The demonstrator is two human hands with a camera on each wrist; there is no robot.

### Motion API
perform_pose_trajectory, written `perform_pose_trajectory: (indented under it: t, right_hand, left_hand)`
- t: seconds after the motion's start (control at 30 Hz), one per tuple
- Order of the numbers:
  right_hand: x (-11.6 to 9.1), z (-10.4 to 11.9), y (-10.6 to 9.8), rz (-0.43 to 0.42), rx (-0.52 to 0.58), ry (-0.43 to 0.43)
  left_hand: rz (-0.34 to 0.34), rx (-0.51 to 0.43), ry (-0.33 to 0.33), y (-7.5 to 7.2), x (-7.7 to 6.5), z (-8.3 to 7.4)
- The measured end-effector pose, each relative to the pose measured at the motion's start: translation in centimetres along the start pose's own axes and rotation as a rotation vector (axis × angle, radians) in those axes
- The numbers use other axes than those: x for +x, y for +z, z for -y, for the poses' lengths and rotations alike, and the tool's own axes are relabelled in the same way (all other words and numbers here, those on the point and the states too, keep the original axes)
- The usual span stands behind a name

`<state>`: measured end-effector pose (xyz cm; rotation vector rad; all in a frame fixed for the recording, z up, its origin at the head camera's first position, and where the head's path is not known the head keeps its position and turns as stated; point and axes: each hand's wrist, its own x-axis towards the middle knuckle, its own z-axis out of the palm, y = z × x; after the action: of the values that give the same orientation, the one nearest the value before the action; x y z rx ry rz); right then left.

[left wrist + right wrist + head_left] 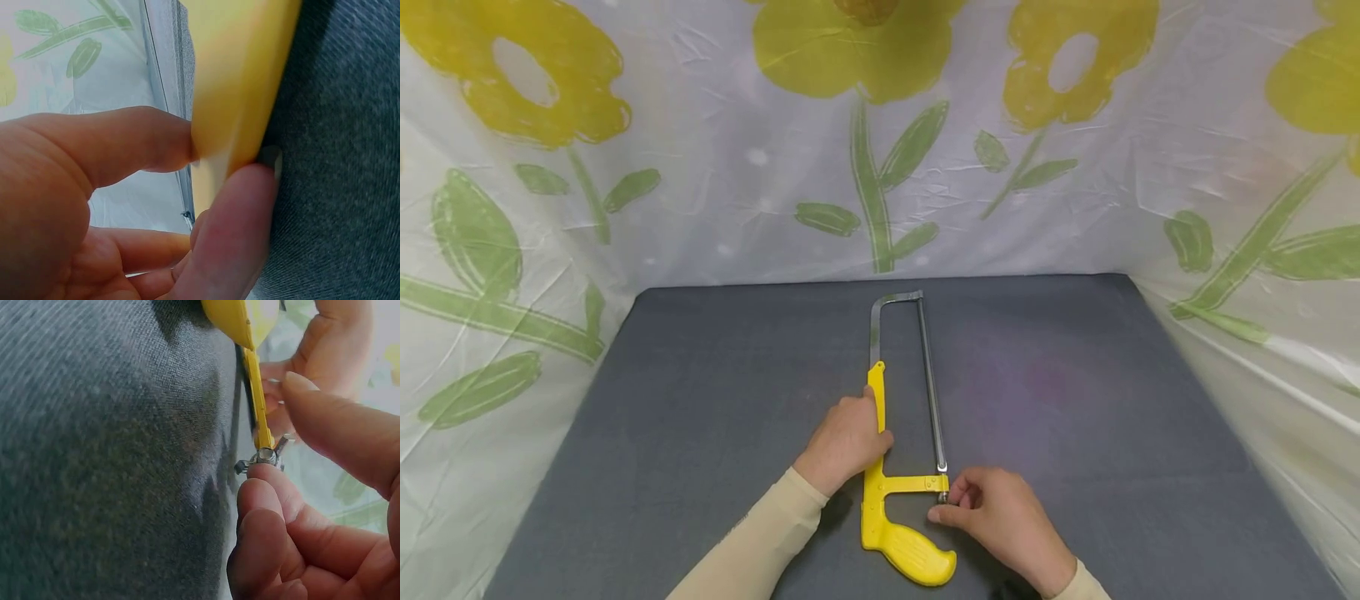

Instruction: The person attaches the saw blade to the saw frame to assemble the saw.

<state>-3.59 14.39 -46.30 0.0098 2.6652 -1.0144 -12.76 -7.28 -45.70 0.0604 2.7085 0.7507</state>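
A hacksaw with a yellow frame and handle lies on the dark cloth, its metal bow at the far end and its blade on the right side. My left hand grips the yellow upper bar; in the left wrist view, thumb and fingers pinch this yellow bar from both faces. At the near end of the blade is a metal wing nut. My right hand is beside it, index fingertip right at the nut, while the thumb stands apart from it. The other right fingers are bent.
Dark grey cloth covers the table. A pale plastic sheet printed with yellow flowers and green leaves rises behind the table and along both sides. The yellow pistol-style handle points toward the table's near edge.
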Motion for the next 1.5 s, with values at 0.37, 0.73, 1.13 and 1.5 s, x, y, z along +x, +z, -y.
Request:
perform_pose_trajectory:
  t: [0.37,0.73,1.13,1.5]
  right_hand:
    - [0.2,-1.2,-0.2,-0.001,0.023,-0.105]
    - [0.4,-0.9,-0.2,0.024,0.001,-0.081]
    - [0.7,-0.4,-0.4,0.052,-0.007,-0.020]
    - [0.8,-1.3,-0.7,0.057,0.012,-0.147]
  left_hand:
    - [-0.003,-0.014,0.017,0.2,0.0,0.1]
    - [-0.002,-0.018,-0.004,0.1,-0.1,0.1]
    - [-0.006,-0.014,-0.006,0.1,-0.1,0.0]
    - [-0.020,-0.026,0.012,0.2,-0.2,0.1]
